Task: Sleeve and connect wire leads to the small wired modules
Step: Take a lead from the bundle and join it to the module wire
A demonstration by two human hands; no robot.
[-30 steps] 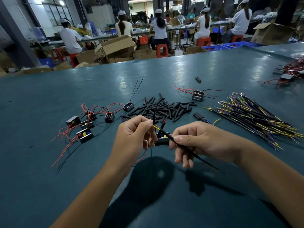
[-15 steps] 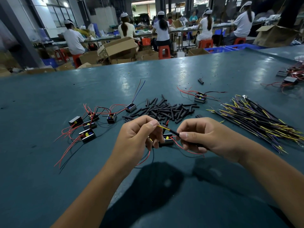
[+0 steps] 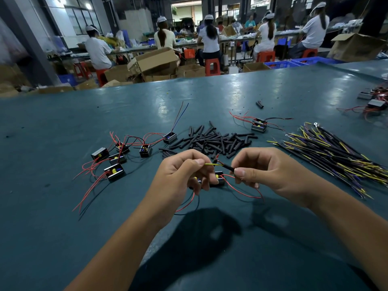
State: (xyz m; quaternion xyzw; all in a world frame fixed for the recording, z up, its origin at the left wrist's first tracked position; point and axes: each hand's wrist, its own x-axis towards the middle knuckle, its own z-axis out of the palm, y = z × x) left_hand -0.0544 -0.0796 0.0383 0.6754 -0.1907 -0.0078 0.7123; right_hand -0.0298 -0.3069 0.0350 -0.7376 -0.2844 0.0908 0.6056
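Observation:
My left hand [image 3: 180, 175] pinches the yellow-green end of a wire lead [image 3: 212, 164] between thumb and forefinger. My right hand [image 3: 260, 171] pinches a short black sleeve [image 3: 227, 168] that sits on the same lead, just right of the bare yellow part. Under both hands lies a small black module [image 3: 219, 179] with yellow parts, partly hidden by my left fingers; its red wire [image 3: 241, 191] loops over the table below my right hand. A red and a black wire hang under my left hand.
Behind my hands lies a pile of black sleeves [image 3: 212, 139]. Several wired modules [image 3: 114, 171] sit at the left, one more module [image 3: 259, 125] at the back right. A bundle of yellow and purple leads [image 3: 336, 156] fills the right. People work at benches beyond the green table [image 3: 63, 206].
The long black lead that slanted down under my right hand is no longer seen there. My right hand rose and now pinches the sleeve close to my left fingers; the red wire loops out below.

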